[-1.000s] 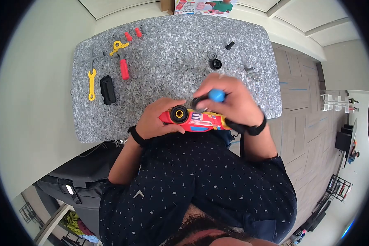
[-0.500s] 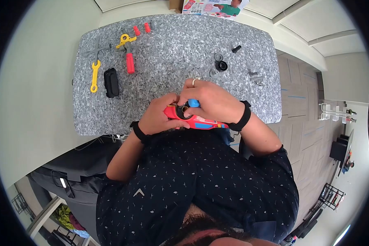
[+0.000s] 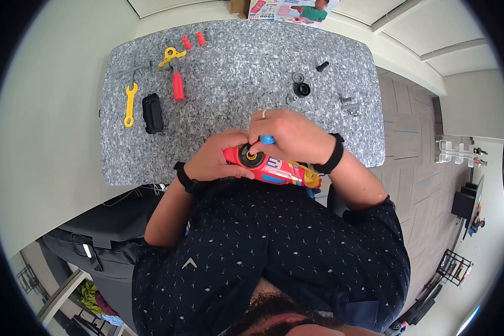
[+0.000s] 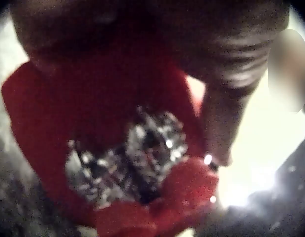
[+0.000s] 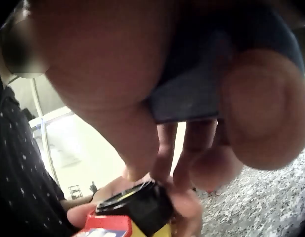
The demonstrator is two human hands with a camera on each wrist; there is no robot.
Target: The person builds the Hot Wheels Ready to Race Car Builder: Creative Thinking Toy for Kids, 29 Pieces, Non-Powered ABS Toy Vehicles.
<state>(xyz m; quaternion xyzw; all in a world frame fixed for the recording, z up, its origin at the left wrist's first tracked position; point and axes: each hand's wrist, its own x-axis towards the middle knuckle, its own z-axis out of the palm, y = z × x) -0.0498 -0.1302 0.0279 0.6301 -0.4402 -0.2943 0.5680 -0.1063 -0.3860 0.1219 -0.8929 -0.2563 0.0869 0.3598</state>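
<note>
A red toy car (image 3: 288,172) with yellow and blue parts lies on its side close to the person's body. The left hand (image 3: 221,155) grips one end of it, fingers and thumb on either side. Silver lights (image 4: 157,140) on that red end show in the left wrist view. A black wheel (image 3: 254,164) with a yellow centre faces up on the car. The right hand (image 3: 290,133) holds a blue-ended tool (image 3: 267,139) in its curled fingers, most of it hidden. Its thumb and fingertips are right at the wheel (image 5: 150,207).
On the left of the speckled table (image 3: 224,73) lie a yellow wrench (image 3: 130,103), a red-handled hammer (image 3: 177,87), a grey cross wrench (image 3: 132,68) and a black part (image 3: 152,113). A loose black wheel (image 3: 302,89) and small grey parts (image 3: 350,105) lie right.
The right hand, with the blue-ended tool, has moved left from over the car's middle to the wheel. The car's free end has swung slightly toward the body. The left hand keeps its grip.
</note>
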